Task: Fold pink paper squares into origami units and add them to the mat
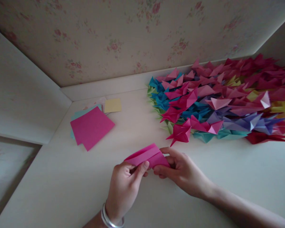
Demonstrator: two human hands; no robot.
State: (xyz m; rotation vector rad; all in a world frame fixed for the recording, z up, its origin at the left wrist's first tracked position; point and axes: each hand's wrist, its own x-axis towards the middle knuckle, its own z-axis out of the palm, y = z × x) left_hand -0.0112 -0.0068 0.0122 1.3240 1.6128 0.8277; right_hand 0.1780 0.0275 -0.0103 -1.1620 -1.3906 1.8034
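Between my two hands is a sheet of pink origami paper (147,155), partly folded, with a loose flap along its upper side. My left hand (127,180) pinches its lower left part, the thumb lying on the front near the bottom edge. At the right corner, my right hand (180,169) grips the paper between thumb and fingers. Some fingertips of both hands are hidden behind the sheet. A silver bracelet (109,218) circles my left wrist. The folded paper is held up over the white table (156,205).
Folded paper cranes (213,101) in many colours cover the back right of the table. Flat magenta sheets (92,128) lie on light blue paper at the left, beside a small yellow pad (112,105). Floral wallpaper (114,44) rises behind; a white panel (21,82) stands left.
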